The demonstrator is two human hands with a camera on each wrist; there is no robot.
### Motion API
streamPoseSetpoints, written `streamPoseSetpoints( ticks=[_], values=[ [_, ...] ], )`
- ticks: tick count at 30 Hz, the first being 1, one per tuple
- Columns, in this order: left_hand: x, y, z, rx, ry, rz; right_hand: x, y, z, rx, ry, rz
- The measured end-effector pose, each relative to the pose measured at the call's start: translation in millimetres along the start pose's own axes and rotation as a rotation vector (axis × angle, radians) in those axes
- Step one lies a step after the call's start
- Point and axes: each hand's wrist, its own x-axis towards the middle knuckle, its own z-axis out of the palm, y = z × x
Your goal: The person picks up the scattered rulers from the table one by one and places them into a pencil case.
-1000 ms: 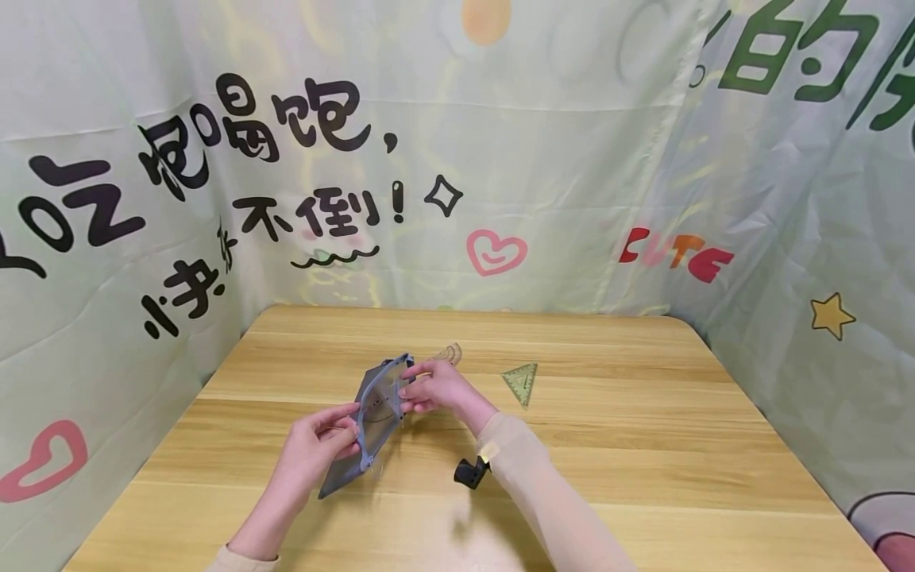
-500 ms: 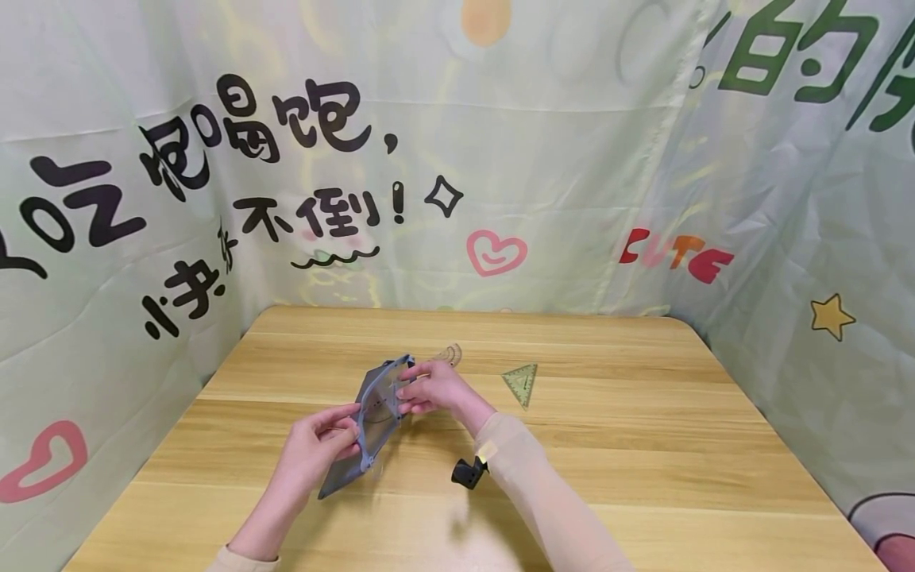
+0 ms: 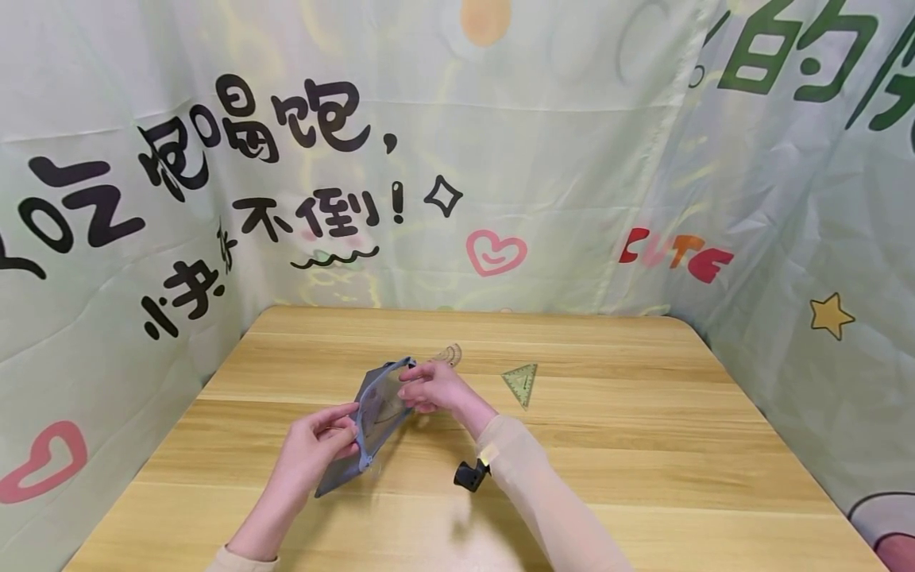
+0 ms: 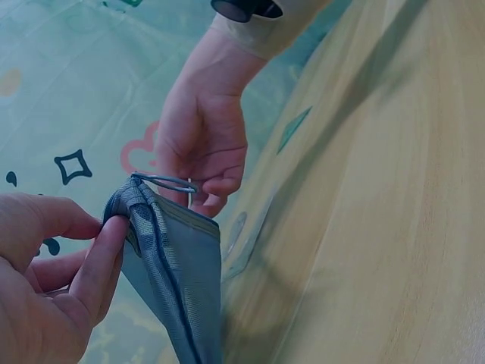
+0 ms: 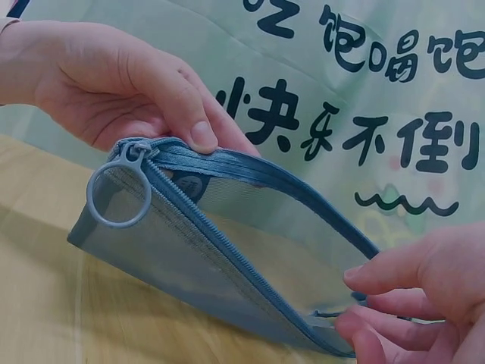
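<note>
A blue-grey mesh zipper pouch (image 3: 343, 474) is held tilted over the table with its mouth spread. My left hand (image 3: 310, 449) pinches its near rim between thumb and fingers, close to the zipper's end. From that corner hangs a round ring pull (image 5: 120, 221). At the other end of the mouth is my right hand (image 3: 432, 387), its bent fingers right at both rims. A small clear piece (image 5: 324, 321) shows just beside those fingertips inside the opening; I cannot tell whether they grip it. The mesh leaves the pouch's inside partly visible.
Behind the right hand lies a clear protractor (image 3: 452, 354) on the wooden table (image 3: 643, 445). A green triangular set square (image 3: 522, 384) rests to its right. A small black device (image 3: 470, 475) sits at the right wrist. Printed cloth hangs along the back and sides.
The pouch's far end has dipped slightly. The right fingers have shifted a little at the mouth, and less of the pouch wall shows beside them. The left hand keeps its place.
</note>
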Motion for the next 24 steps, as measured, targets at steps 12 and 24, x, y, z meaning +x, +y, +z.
streamPoseSetpoints(
  ticks=[12,24],
  values=[
    [0.7,-0.7,-0.3,0.013,-0.006,0.01,-2.3,4.3,-6.9,-0.007,-0.002,-0.009],
    [0.7,-1.8,-2.5,-0.004,-0.002,0.004,-1.4,6.9,-14.7,-0.014,0.026,-0.007]
  ],
)
